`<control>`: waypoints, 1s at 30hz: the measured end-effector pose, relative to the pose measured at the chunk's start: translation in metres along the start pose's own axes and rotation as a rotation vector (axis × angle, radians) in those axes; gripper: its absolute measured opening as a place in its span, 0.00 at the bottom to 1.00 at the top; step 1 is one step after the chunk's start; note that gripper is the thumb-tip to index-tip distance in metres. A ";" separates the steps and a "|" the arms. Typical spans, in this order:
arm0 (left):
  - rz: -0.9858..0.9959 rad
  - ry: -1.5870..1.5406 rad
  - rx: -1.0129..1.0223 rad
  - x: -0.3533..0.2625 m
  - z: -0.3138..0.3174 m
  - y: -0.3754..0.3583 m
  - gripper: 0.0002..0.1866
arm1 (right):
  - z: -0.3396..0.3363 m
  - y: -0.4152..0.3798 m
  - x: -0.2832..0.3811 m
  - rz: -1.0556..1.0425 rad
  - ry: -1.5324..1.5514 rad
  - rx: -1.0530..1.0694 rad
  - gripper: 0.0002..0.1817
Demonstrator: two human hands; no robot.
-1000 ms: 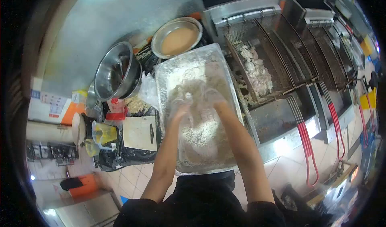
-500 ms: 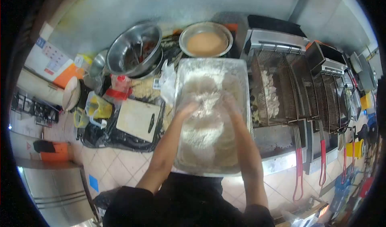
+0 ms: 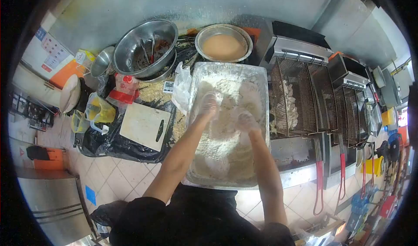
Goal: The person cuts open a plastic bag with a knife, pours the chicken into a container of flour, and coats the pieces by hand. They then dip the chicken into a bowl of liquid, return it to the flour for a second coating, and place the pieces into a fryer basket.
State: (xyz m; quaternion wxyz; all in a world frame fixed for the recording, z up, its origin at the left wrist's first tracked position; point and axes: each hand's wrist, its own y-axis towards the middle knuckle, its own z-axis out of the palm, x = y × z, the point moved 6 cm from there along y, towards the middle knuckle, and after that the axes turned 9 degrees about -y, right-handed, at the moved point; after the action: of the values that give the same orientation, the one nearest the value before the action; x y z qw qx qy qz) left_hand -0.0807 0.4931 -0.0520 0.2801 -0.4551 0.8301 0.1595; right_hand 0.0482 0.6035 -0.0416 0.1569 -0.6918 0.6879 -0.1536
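Observation:
A large metal tray (image 3: pixel 264 82) filled with white flour (image 3: pixel 217 148) lies right in front of me. My left hand (image 3: pixel 209 105) is over the left half of the flour, fingers stretched away from me and dusted white. My right hand (image 3: pixel 246 120) is at the flour just right of the middle, its palm turned down and the fingers pale with flour and blurred. Loose mounds and hollows mark the flour around both hands.
Frying baskets (image 3: pixel 296 98) stand right of the tray, one holding pale floured pieces; red handles stick out toward me. Behind are a bowl of tan liquid (image 3: pixel 224 47) and a steel bowl with tongs (image 3: pixel 146 47). A cutting board (image 3: pixel 145 126) and yellow jug (image 3: pixel 101 111) lie left.
My hands have come out from deeper in the flour; the left has risen with fingers straightened, the right has drawn slightly toward me. The view has shifted a little.

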 end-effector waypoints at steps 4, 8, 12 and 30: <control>0.227 0.023 -0.154 0.024 0.057 0.011 0.10 | -0.017 -0.040 0.030 -0.023 0.068 0.141 0.32; 0.043 0.024 0.005 0.003 0.039 0.002 0.11 | 0.000 -0.012 0.010 0.078 -0.145 -0.306 0.29; 0.116 -0.009 0.053 -0.017 0.006 0.005 0.08 | 0.033 0.030 -0.031 0.033 0.309 -0.189 0.24; 0.030 0.270 0.126 -0.025 0.020 -0.010 0.12 | -0.007 0.097 -0.007 -0.034 -0.008 -0.319 0.16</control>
State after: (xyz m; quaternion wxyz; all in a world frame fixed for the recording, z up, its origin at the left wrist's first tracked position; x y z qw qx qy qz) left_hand -0.0557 0.5144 -0.0527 0.1915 -0.4414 0.8753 0.0488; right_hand -0.0423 0.6099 -0.0764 0.0452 -0.7202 0.6910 -0.0422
